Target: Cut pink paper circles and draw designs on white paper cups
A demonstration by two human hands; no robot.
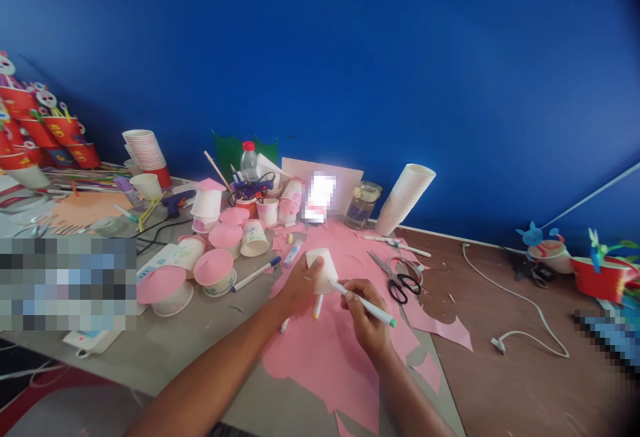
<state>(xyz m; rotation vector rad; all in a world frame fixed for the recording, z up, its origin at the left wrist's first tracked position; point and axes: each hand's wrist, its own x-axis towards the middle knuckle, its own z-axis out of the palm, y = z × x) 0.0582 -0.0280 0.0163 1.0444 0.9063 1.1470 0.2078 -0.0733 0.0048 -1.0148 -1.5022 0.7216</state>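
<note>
My left hand (303, 284) is closed round a white paper cup (324, 269), its thumb lying across the cup's side. Between the fingers of my right hand (367, 317) is a white marker (373, 305) with a green end; its other end touches or nearly touches the cup near the lower edge. Both hands are above pink paper (320, 354) with ragged cut edges. Beneath the cup lies another marker (317, 307) with a yellow end. To the right of my right hand rest scissors with black handles (399, 287).
Left of my hands stand several paper cups with pink paper cones (214, 267). At the back are a glass jar (363, 205), a leaning stack of white cups (406, 197) and a bright, blurred-out screen (320, 196). A white cable (520, 294) crosses the brown table at right.
</note>
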